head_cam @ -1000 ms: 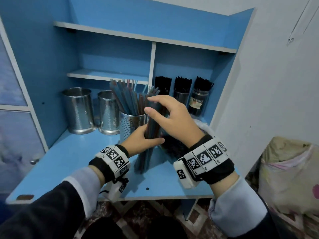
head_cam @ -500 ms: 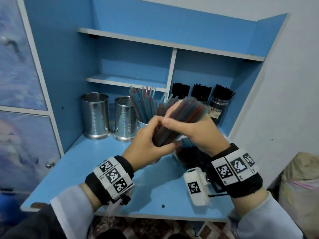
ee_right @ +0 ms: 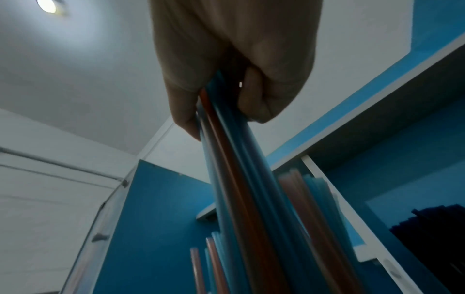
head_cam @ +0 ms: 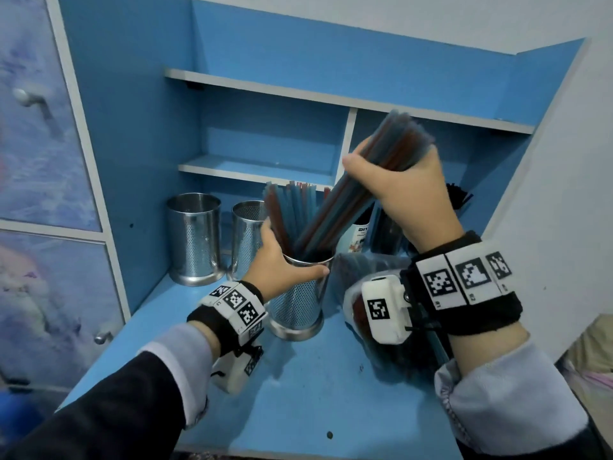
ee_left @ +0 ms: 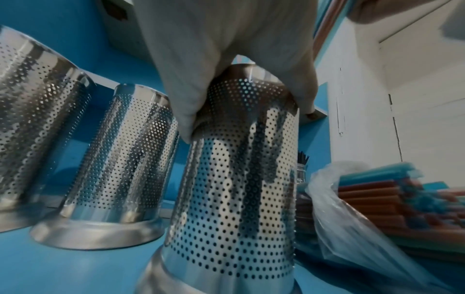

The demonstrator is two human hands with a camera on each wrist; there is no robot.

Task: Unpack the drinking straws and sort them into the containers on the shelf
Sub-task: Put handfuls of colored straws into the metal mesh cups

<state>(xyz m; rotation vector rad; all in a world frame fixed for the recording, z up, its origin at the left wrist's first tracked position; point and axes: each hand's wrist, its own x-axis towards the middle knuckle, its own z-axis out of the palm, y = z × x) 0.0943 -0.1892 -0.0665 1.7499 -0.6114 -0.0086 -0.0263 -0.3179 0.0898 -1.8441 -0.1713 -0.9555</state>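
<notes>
My right hand [head_cam: 403, 185] grips a bundle of blue and red straws [head_cam: 348, 200], tilted, with its lower ends inside a perforated steel holder [head_cam: 295, 307]. The wrist view shows the same bundle of straws [ee_right: 241, 195] running down from my right hand [ee_right: 226, 93]. More blue and red straws [head_cam: 290, 210] stand in that holder. My left hand [head_cam: 282, 263] holds the holder's rim, thumb along the front; in its wrist view the left hand [ee_left: 241, 65] wraps the top of the holder [ee_left: 236, 195]. A clear plastic bag of straws [ee_left: 377, 208] lies to the right on the shelf.
Two empty perforated steel holders [head_cam: 194, 240] [head_cam: 247, 234] stand at the back left of the blue shelf top [head_cam: 298, 393]. Jars of black straws [head_cam: 457, 197] stand in the right compartment behind my right hand. A white divider [head_cam: 348, 141] splits the upper shelves.
The left hand let go of the straw bundle and took the holder's rim. The right hand rose and tipped the bundle so that its lower ends entered the holder.
</notes>
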